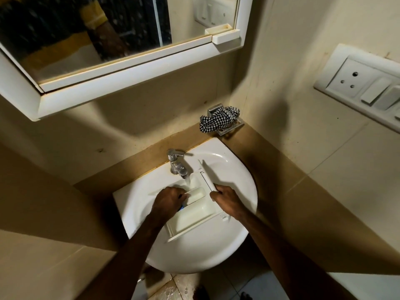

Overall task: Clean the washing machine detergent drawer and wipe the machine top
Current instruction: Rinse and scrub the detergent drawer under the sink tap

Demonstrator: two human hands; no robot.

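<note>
Here, right hand [225, 199] closed on the front panel of the detergent drawer [194, 210], steadying it inside the washbasin [236, 169]. Left hand [167, 200] curled over the drawer's near-left compartment, fingers hiding something blue; unclear what. Long axis running from the panel back toward the body. Smooth white moulded plastic, glossy ceramic, chrome tap [177, 163] streaming just ahead of the left knuckles. Likely rinsing.

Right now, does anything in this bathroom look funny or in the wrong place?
Yes. A crumpled black-and-white checked cloth is stuffed into the metal wall soap holder instead of soap. And a white plastic detergent drawer lies in the white ceramic sink under the running chrome tap.
</note>
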